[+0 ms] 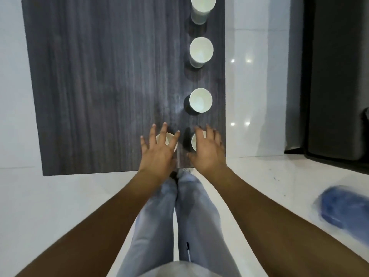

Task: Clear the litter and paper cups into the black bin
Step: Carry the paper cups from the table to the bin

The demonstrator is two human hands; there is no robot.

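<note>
Several white paper cups stand upright on a dark wood-grain table (99,86). Three of them form a line along the table's right side: one at the far edge (202,7), one in the middle (201,49) and a nearer one (200,100). My left hand (157,150) hovers with spread fingers over a cup (170,139) near the front edge. My right hand (207,150) is spread over another cup (194,141) by the front right corner. Neither hand grips a cup. No black bin shows for certain.
White glossy floor surrounds the table. A dark sofa-like piece (335,76) stands to the right. A blurred blue object (343,208) lies on the floor at the lower right. My legs in light jeans stand at the table's front edge.
</note>
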